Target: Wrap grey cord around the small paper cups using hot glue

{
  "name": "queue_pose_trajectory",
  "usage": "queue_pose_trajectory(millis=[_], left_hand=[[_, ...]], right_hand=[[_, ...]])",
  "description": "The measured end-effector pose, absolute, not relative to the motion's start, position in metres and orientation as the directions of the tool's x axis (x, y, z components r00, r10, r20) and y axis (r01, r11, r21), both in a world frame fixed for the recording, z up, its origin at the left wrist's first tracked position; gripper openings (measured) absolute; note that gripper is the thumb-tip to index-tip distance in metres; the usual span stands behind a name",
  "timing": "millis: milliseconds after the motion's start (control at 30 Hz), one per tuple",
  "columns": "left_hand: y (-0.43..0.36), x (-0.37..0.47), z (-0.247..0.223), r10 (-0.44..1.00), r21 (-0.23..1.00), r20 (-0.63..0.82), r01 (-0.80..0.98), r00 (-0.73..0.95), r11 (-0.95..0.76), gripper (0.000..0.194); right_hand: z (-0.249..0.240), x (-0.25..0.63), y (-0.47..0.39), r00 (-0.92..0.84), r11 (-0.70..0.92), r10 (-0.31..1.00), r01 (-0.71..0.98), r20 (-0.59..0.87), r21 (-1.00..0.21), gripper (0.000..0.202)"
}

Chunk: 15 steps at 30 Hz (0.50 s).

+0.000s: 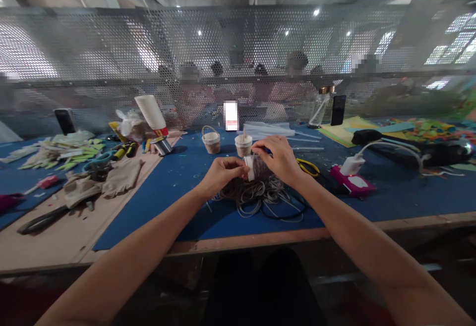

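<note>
A small white paper cup (250, 168) lies tilted on its side between my hands, its body wound with grey cord. My left hand (225, 171) pinches the cup's rim with thumb and fingers. Over the wound side curls my right hand (279, 156), fingers bent around it; a small dark blue thing shows by its fingertips, too small to name. Below the cup, a loose tangle of grey cord (256, 197) lies on the blue mat. Just beyond stand two wrapped cups, one basket-like cup with a loop handle (211, 142) and a second basket-like cup (243, 143).
Left of the mat are work gloves (121, 178), a leaning stack of paper cups (150, 110) and pale green strips (63, 151). At right lie yellow-handled scissors (308, 166), a pink box with a charger (352, 182) and a glass bottle (319, 110). A perforated metal screen (238, 38) stands behind.
</note>
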<state>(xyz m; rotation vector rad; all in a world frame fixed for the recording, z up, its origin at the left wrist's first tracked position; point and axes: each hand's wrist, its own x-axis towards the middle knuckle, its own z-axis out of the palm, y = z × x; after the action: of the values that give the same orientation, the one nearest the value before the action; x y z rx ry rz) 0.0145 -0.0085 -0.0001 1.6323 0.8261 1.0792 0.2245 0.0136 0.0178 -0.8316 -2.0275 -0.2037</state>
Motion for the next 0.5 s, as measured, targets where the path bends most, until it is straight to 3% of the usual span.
queue_pose_trajectory(millis=[333,500], left_hand=[[-0.005,0.013,0.003,0.934,0.968,0.252,-0.074,0.253,-0.241,0.021],[-0.001,0.01,0.003,0.952,0.957,0.232,-0.224,0.201,-0.186,0.02]], right_hand=[[0.022,0.229,0.015,-0.204,0.746,0.586,0.514,0.784,-0.423,0.03],[0.016,0.231,0.023,-0.197,0.664,0.727,0.443,0.657,-0.602,0.039]])
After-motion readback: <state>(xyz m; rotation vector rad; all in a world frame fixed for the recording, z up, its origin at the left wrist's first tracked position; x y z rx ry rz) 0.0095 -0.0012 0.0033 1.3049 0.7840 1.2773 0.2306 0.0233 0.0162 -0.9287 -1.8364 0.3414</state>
